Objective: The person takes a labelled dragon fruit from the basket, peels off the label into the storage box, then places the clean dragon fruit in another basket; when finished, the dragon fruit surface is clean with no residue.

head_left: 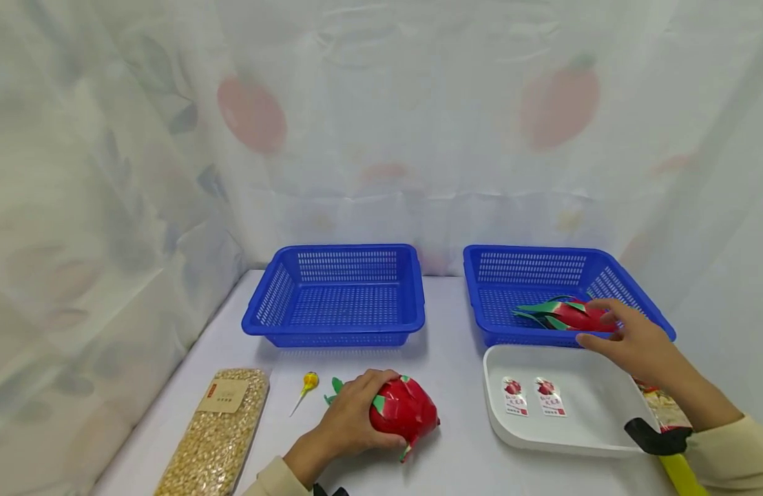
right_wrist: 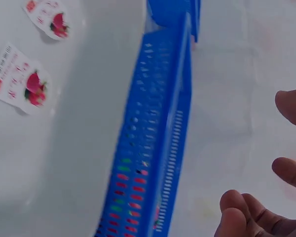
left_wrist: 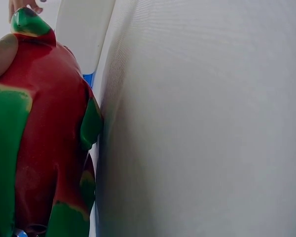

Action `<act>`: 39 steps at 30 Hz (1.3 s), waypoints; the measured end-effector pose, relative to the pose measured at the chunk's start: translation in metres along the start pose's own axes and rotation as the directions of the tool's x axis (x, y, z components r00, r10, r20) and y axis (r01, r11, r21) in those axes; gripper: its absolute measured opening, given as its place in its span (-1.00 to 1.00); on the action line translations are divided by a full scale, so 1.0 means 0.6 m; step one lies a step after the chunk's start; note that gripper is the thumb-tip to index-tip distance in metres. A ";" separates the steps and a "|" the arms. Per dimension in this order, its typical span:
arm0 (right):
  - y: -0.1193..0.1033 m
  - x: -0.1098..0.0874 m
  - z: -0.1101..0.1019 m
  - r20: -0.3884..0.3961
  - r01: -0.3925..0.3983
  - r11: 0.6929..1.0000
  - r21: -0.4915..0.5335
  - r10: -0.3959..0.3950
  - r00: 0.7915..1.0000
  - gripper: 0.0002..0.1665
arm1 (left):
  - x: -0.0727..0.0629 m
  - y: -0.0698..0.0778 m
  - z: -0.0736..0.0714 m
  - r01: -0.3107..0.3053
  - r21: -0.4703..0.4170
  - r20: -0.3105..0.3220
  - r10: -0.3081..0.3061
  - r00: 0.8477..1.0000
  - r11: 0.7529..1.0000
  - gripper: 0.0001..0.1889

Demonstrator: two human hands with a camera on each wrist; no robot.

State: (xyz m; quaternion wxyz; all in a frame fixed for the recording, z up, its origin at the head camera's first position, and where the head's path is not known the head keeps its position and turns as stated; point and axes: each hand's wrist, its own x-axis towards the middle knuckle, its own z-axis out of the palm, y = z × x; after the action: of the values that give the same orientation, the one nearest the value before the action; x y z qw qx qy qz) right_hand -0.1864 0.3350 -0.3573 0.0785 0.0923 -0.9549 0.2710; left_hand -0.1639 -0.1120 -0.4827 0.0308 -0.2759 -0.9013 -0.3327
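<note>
My left hand (head_left: 355, 417) grips a red dragon fruit (head_left: 412, 408) with green-tipped scales on the white table, fingers over its top and thumb along its near side. The same fruit fills the left of the left wrist view. Over the near rim of the right blue basket (head_left: 499, 293) hovers my right hand (head_left: 644, 351), fingers loosely bent and apart, with nothing in them. Inside that basket lies a second dragon fruit (head_left: 573, 316), partly hidden by the hand. Two dragon fruit stickers (right_wrist: 19, 79) lie in the white tray (head_left: 595, 420) below it.
Another blue basket (head_left: 344, 339) stands at the back left. A yellow lollipop (head_left: 310, 381) and a clear pack of pale grains (head_left: 217, 434) lie left of my left hand. Beside the tray, a printed packet (head_left: 663, 406) and a yellow item (head_left: 682, 474) sit partly under the right forearm.
</note>
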 end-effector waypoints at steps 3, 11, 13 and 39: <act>0.005 0.002 -0.015 -0.066 0.019 1.000 -0.004 -0.020 0.998 -0.19 | -0.001 0.000 0.000 -0.001 -0.004 0.000 0.001 1.000 1.000 -0.09; 0.015 0.009 -0.051 -0.188 0.018 1.000 -0.008 -0.019 0.982 -0.14 | -0.001 0.001 0.000 0.000 -0.006 0.001 0.000 1.000 1.000 -0.07; 0.020 0.013 -0.056 -0.216 -0.007 1.000 -0.018 0.003 0.976 -0.10 | -0.001 0.002 -0.001 0.004 -0.007 0.005 -0.004 1.000 1.000 -0.07; 0.209 0.026 -0.046 -0.125 -0.181 0.982 -0.048 0.174 0.977 0.04 | 0.001 -0.002 -0.009 -0.025 0.021 0.043 0.024 0.999 0.999 -0.01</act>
State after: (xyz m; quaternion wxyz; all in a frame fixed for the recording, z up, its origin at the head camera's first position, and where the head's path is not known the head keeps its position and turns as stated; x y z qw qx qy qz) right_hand -0.2259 0.4524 -0.3937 0.1142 -0.0123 -0.9604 0.2538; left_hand -0.1657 -0.1153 -0.4790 0.0188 -0.2937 -0.9018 -0.3165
